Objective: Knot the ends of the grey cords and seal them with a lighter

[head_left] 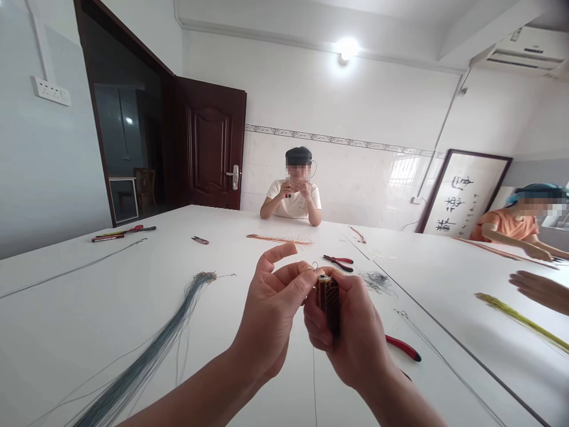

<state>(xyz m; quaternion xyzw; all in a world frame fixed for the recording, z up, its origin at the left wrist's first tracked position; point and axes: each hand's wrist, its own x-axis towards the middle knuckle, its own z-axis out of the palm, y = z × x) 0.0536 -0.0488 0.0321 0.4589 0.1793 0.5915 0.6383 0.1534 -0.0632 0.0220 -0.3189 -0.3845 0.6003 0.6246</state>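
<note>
Both my hands are raised together above the middle of the white table. My right hand [351, 314] is wrapped round a dark patterned lighter [329, 303], held upright with its metal-edged top facing up. Thumb and forefinger of my left hand [280, 296] pinch a thin grey cord [315, 265], whose small curled end shows beside the lighter's top. No flame can be made out. Below the hands a strand of cord [315, 385] runs down toward the table's near edge. Red-handled pliers [403, 347] lie partly hidden behind my right wrist.
A grey cord bundle [178, 320] lies at left. Beyond my hands are more pliers [340, 261], a tangle of scraps [377, 281], small snips [200, 240] and orange cords [280, 239]. Yellow-green cords [524, 320] lie right, near another person's hand [542, 290]. Two co-workers sit around the table [231, 367].
</note>
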